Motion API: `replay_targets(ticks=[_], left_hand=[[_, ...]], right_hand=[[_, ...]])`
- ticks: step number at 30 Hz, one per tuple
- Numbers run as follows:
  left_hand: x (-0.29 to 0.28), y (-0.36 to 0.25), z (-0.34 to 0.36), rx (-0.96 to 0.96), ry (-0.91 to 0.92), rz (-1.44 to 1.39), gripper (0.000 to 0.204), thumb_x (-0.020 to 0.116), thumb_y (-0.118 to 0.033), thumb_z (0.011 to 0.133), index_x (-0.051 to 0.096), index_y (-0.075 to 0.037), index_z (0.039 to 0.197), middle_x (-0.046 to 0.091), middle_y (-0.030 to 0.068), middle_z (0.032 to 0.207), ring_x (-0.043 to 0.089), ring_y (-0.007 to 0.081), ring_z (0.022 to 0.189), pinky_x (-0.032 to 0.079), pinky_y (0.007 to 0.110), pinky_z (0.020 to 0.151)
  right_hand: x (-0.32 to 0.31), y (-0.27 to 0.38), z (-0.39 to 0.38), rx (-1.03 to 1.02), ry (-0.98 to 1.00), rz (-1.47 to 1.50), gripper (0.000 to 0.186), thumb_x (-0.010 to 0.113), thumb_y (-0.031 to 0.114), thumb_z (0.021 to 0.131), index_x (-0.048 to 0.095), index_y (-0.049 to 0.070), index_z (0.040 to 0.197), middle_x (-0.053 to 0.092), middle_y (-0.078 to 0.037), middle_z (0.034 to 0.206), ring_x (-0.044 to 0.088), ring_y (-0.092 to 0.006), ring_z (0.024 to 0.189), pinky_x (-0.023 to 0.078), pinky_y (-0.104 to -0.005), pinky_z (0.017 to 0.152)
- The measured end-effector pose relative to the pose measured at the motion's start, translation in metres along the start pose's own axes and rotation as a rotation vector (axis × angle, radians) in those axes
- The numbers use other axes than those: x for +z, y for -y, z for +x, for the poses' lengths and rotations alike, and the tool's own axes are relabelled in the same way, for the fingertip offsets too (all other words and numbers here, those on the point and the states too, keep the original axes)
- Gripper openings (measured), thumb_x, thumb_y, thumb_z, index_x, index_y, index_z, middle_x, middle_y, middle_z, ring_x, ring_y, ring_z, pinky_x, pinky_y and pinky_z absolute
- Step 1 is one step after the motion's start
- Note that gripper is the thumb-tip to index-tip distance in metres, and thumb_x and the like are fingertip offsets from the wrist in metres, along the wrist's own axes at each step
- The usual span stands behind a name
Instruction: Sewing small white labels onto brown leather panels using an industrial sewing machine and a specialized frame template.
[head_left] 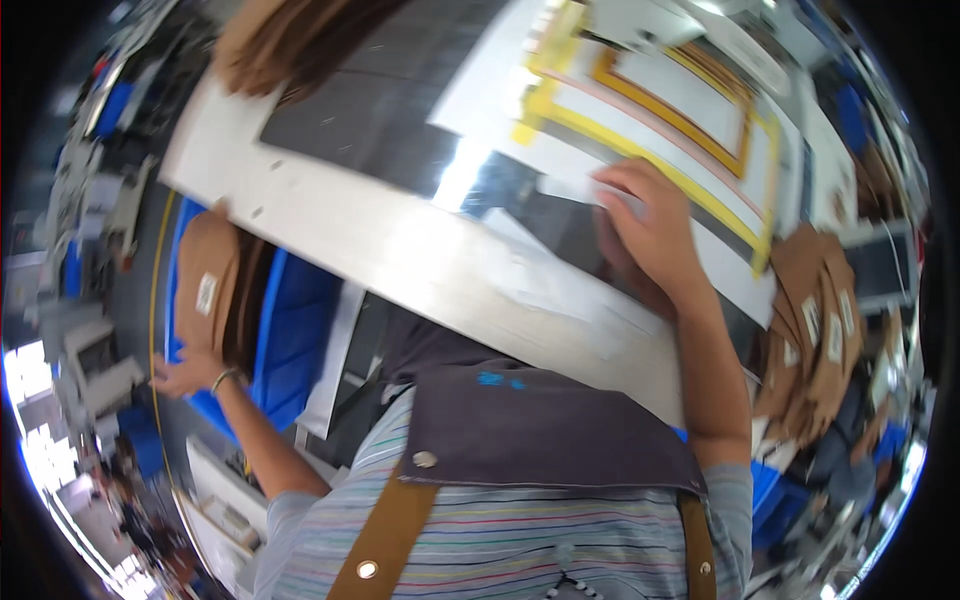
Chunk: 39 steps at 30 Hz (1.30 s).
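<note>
From where I stand, the left hand (190,372) has its fingers spread wide, at the near end of a brown stack (205,245) that leans in a blue bin (300,310); I can't tell whether they touch it. The stack's long axis runs from beside those fingers away from the person, its rounded end pointing outward; I count one white label on its face, but the layers behind sink into shadow and can't be numbered. The right hand (655,225) is over the surface (390,240), fingers bent loosely with a gap between thumb and forefinger; whether the fingertips meet the white sheet beneath them is too blurred to say. Just beyond those fingers lies one frame edged with yellow strips (765,240), its far end hard to make out. Right of the same fingers, well apart, hangs a brown pile (815,285) bearing at least three white labels, its pieces overlapping too much to count. Ahead of the left fingers, beyond the bin, one brown bundle (290,40) lies at the surface's far side, cut off by the rim of the view.
</note>
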<state>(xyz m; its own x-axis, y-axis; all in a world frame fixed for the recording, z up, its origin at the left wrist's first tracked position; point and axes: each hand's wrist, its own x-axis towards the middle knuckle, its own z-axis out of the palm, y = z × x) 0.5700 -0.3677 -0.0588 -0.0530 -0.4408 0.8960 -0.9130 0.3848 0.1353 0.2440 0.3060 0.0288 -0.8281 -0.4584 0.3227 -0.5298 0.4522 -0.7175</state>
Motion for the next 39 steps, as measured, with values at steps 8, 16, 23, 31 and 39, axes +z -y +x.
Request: replay_targets(ticks=[8, 16, 23, 31, 39], left_hand=[[-0.178, -0.335, 0.004, 0.043, 0.943, -1.578, 0.031, 0.057, -0.002, 0.107, 0.064, 0.005, 0.136, 0.071, 0.0173, 0.136, 0.065, 0.0227, 0.128, 0.055, 0.034, 0.106], [-0.328, -0.476, -0.105, 0.536, 2.227, -1.712, 0.086, 0.087, -0.012, 0.089, 0.042, -0.003, 0.161, 0.062, 0.0137, 0.143, 0.063, 0.0183, 0.118, 0.055, 0.033, 0.1], [-0.322, -0.526, -0.125, 0.897, 1.643, -1.972, 0.074, 0.087, -0.019, 0.089, 0.054, -0.012, 0.155, 0.063, 0.0071, 0.132, 0.056, 0.014, 0.127, 0.059, 0.03, 0.09], [-0.303, -0.54, -0.11, 0.752, 2.567, -1.634, 0.02, 0.075, -0.01, 0.1, 0.071, -0.006, 0.119, 0.071, -0.0023, 0.106, 0.065, 0.004, 0.099, 0.056, 0.022, 0.08], [-0.31, -0.544, -0.1, 0.659, 2.45, -1.611, 0.014, 0.071, -0.007, 0.103, 0.07, -0.005, 0.117, 0.068, -0.0036, 0.101, 0.061, 0.0032, 0.092, 0.049, 0.02, 0.084]], right_hand=[[-0.028, 0.012, 0.015, 0.56, -0.281, 1.161, 0.028, 0.066, 0.01, 0.102, 0.067, 0.002, 0.13, 0.068, -0.004, 0.111, 0.065, -0.0175, 0.115, 0.052, -0.0347, 0.099], [-0.044, 0.025, -0.002, 0.419, -0.588, 1.433, 0.049, 0.061, -0.002, 0.102, 0.045, 0.0, 0.148, 0.059, -0.013, 0.125, 0.062, -0.0214, 0.119, 0.051, -0.0356, 0.111], [-0.064, 0.026, -0.032, 0.44, -0.678, 1.522, 0.049, 0.06, -0.002, 0.1, 0.044, 0.001, 0.146, 0.059, -0.015, 0.129, 0.062, -0.0221, 0.118, 0.05, -0.0378, 0.111], [-0.077, 0.021, -0.05, 0.436, -0.719, 1.445, 0.048, 0.06, -0.003, 0.1, 0.047, 0.002, 0.145, 0.061, -0.015, 0.127, 0.063, -0.0223, 0.119, 0.051, -0.0368, 0.109], [-0.077, 0.001, -0.064, 0.465, -0.785, 1.381, 0.04, 0.061, -0.004, 0.099, 0.054, 0.002, 0.138, 0.061, -0.014, 0.126, 0.061, -0.0223, 0.12, 0.049, -0.0356, 0.11]])
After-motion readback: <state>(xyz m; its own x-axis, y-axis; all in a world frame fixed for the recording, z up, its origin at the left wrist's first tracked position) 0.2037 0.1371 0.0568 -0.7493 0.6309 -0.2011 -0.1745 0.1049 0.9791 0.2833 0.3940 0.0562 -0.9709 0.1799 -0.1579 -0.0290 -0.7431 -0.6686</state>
